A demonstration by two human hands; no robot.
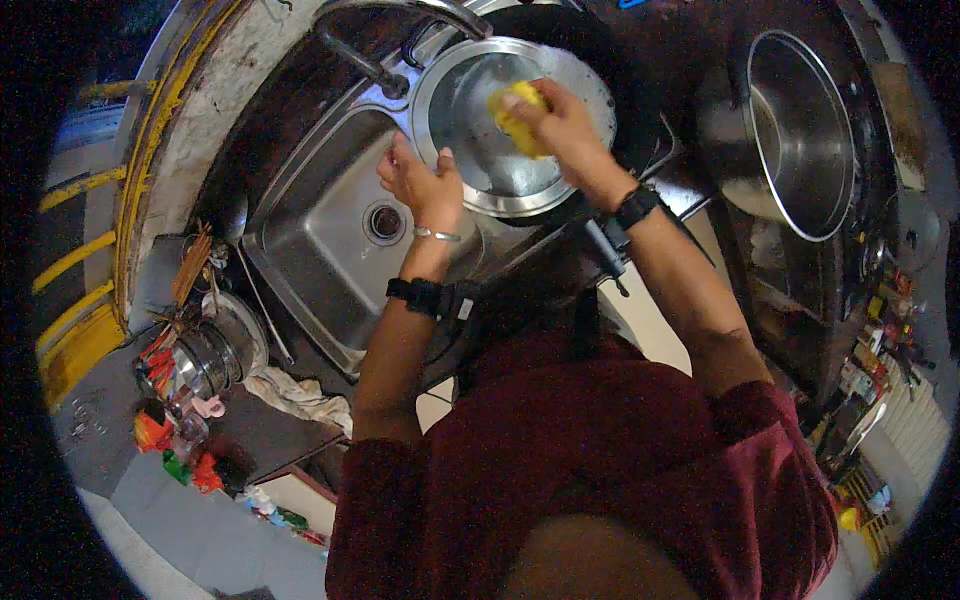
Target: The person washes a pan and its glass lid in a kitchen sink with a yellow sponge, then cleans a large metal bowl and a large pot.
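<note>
A wide round metal lid or pan (517, 199) with a shiny rim lies over the right part of the sink, below the faucet. White foam (581, 75) covers its far right side. My right hand (566, 127) grips a yellow sponge or cloth (525, 120) against its inner face; the sponge is blurred. Beside the near-left rim is my left hand (427, 184), its fingers loosely curled and its thumb apart from them. Whether it touches the rim, I cannot tell. Under it, the steel sink basin (322, 240) shows its round drain (385, 223).
The metal faucet (450, 15) arches over the lid or pan. At right stands a large steel pot (806, 142). Left of the sink are a steel utensil holder (202, 367), wooden sticks (192, 262) and a crumpled cloth (300, 397). Yellow bars (82, 187) line the far left.
</note>
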